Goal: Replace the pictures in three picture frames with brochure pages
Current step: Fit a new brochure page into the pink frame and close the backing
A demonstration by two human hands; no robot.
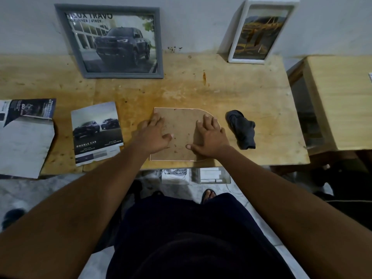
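A brown arch-shaped frame back (181, 125) lies face down on the wooden table (201, 93) in front of me. My left hand (155, 135) rests flat on its left part with the fingers spread. My right hand (209, 137) presses flat on its right, rounded end. A brochure page (96, 133) showing two trucks lies to the left of the board. Further left lies a torn brochure (26, 135) hanging over the table's edge. A grey frame (112, 41) with a truck page leans on the wall. A white frame (261, 31) leans at the back right.
A dark grey cloth (241, 129) lies just right of the board. A second wooden table (342, 101) stands to the right. Boxes (211, 175) sit on the floor under the table's front edge. My legs and a sandalled foot (208, 195) show below.
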